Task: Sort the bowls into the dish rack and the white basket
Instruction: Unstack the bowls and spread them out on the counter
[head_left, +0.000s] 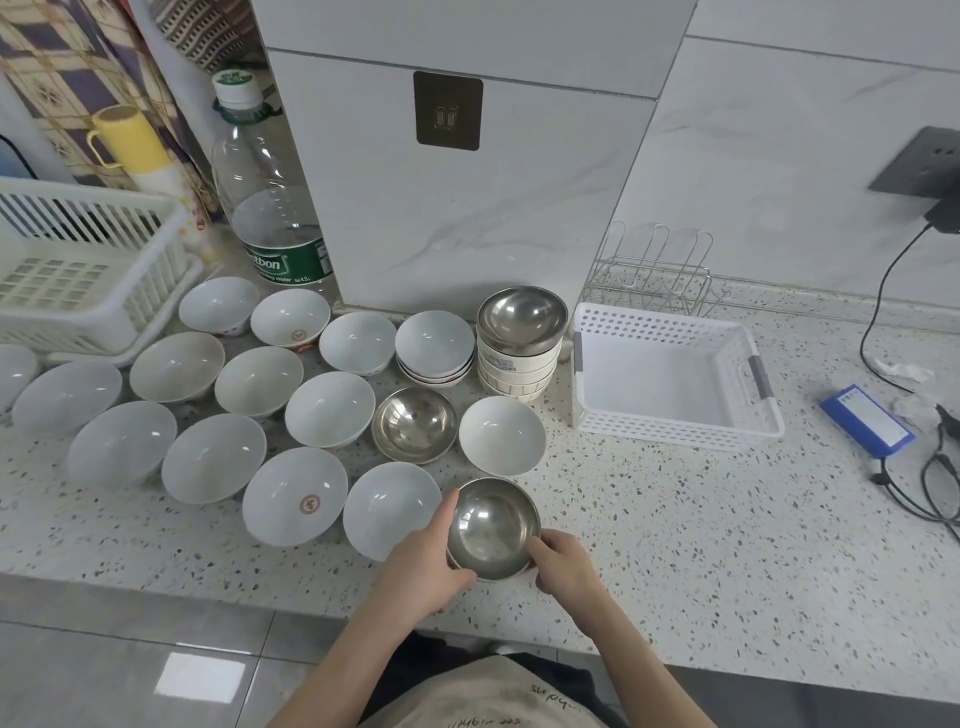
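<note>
At the far left a white slatted dish rack (78, 260) sits on the speckled surface (675, 519), and nothing shows inside it. Beside it spreads a field of white ceramic bowls (213, 457), all upright and single except one short stack (435, 348) near the wall. None has been sorted, so the task looks barely begun. Among them stands a steel bowl (415, 431), and behind it a taller stack of cream-sided bowls (519, 358) with a steel lining showing in the top one.

At the front edge, the left hand (421, 566) cups the left side of another steel bowl (493, 530), thumb along its rim and fingers curled beneath. The right hand (566, 566) pinches the bowl's right rim, thumb inside. The bowl sits low; whether it touches the surface I cannot tell.

Further right, the white basket (675, 421) with perforated walls and grey handles holds nothing. Behind it stands a small wire rack (654, 280), also bare. Judging by this, every bowl is left to place.
</note>
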